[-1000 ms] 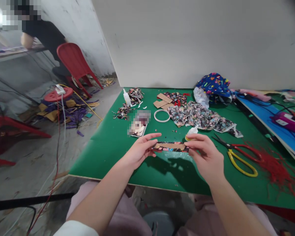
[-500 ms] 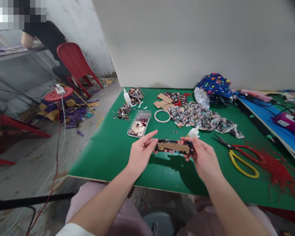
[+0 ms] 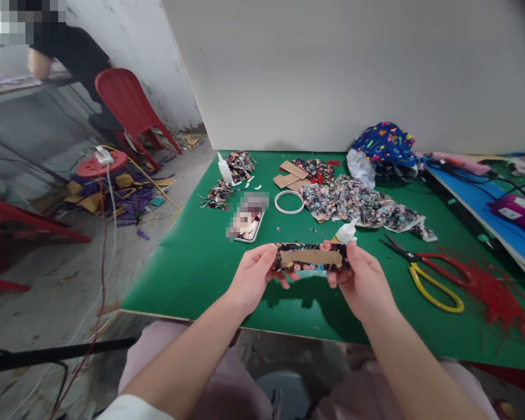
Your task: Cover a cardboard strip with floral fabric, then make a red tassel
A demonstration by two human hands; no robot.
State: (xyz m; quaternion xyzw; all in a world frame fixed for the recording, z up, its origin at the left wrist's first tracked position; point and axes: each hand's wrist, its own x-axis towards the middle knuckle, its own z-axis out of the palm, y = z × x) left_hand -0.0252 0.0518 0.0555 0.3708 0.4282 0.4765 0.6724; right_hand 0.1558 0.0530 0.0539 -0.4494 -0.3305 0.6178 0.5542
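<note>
Between my hands, above the green table, is a fabric-wrapped cardboard strip. Its dark floral cloth is folded over the edges, and bare brown cardboard shows along the middle. My left hand pinches the strip's left end with the thumb on top. At the other end my right hand grips it the same way, fingers underneath. Just behind the strip lies a white glue bottle. A phone and a white ring lie farther back.
Red-and-yellow scissors and a tangle of red threads are at right. Floral fabric, cardboard pieces and a second glue bottle lie toward the back. A blue board carries cables. A person sits at far left.
My left hand's raised index finger has come down, and its fingers now reach under the strip. My right index finger has drawn back from the strip's upper edge. The strip is slightly higher in view.
</note>
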